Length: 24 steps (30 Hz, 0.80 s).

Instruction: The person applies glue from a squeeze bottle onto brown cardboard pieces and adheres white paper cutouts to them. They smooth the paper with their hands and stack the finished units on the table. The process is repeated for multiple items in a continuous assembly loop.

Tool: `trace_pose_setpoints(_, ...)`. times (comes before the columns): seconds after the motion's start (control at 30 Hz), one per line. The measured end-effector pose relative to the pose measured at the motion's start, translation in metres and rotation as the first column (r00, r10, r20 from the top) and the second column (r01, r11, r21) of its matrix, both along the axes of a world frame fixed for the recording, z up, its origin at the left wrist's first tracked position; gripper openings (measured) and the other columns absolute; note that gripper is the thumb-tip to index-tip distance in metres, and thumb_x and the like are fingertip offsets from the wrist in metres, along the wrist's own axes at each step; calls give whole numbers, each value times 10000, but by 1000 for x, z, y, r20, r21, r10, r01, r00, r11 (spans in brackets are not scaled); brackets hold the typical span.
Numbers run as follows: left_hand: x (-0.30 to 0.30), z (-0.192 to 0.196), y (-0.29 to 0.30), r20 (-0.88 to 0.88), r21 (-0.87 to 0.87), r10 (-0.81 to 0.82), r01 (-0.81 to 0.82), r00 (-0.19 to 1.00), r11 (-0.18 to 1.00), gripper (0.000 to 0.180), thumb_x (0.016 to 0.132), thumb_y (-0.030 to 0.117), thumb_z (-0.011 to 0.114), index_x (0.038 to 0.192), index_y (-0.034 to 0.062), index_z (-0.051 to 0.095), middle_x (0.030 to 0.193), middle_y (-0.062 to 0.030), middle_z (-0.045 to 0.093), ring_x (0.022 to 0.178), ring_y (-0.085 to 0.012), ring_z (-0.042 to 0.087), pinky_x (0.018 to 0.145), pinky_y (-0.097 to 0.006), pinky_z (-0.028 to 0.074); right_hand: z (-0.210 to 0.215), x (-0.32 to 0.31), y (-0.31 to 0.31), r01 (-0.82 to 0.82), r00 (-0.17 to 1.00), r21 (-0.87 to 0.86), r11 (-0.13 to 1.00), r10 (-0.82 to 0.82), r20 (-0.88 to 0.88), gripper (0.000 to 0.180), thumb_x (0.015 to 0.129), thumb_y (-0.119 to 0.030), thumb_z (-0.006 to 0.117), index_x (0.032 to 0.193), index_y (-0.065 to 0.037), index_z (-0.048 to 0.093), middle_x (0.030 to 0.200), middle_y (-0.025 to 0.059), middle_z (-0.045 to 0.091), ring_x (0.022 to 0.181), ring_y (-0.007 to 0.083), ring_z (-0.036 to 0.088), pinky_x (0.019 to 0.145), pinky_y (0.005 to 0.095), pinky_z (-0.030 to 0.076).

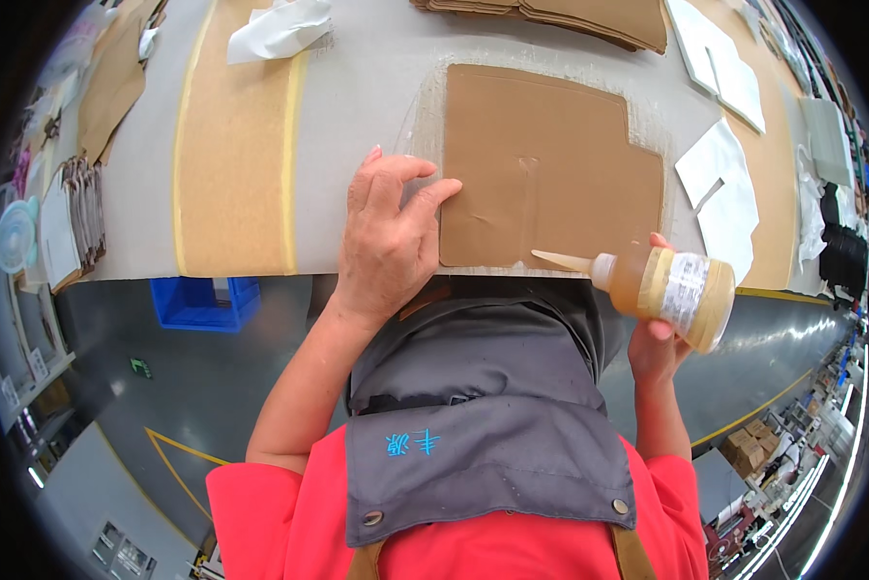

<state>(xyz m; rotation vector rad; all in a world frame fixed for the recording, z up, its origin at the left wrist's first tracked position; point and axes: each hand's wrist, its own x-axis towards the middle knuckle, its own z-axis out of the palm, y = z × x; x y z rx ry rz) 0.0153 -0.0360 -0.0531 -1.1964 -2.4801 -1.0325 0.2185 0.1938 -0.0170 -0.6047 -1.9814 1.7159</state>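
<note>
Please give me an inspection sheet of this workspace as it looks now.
Surface: grey table with a cork-coloured strip.
Job's things: notched cardboard sheet flat near the edge; glue bottle, nozzle on the sheet's near edge.
Clutter: cardboard stack, white pieces, crumpled paper.
Hands: left hand presses the sheet's left edge; right hand holds the bottle.
Cables: nothing seen.
Surroundings: blue bin under the table; grey floor, yellow lines.

Left hand (391,232) is pressing flat on near-left edge of brown cardboard piece (545,169) lying on grey surface (357,87). Right hand (659,333) is gripping glue bottle (666,288), nozzle pointing left, tip at cardboard's near edge. White sheets (724,198) are lying to the right.
</note>
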Motion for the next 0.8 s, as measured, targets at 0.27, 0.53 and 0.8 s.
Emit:
trace_pose_setpoints(0.27,0,1,-2,-3,14,20,-20,1000,1000,359,749,-95,600,1046,76,707,1082,-79,558,1077,-281,560,1089,-520,423,-8,25,14,124,991,158,980,-113,-75,1143,685,-723,776,1483,-44,321,1449,220,480,1299,371,540,1055,496,478)
trace_pose_setpoints(0.53,0,-1,-2,21,26,40,-40,999,999,424,730,-136,549,1050,86,716,1082,-86,562,1058,-283,573,1070,-535,428,13,-57,14,124,978,-252,960,-161,-132,840,915,-543,677,1531,-106,310,1494,165,479,1294,263,559,912,403,585)
trace_pose_setpoints(0.8,0,1,0,45,50,27,-29,999,998,407,718,-123,561,1030,82,723,1080,-86,563,1052,-280,576,1072,-533,429,-6,-80,14,17,996,-143,990,-30,-89,761,945,-509,641,1500,-71,361,1471,159,502,1259,246,588,937,392,590)
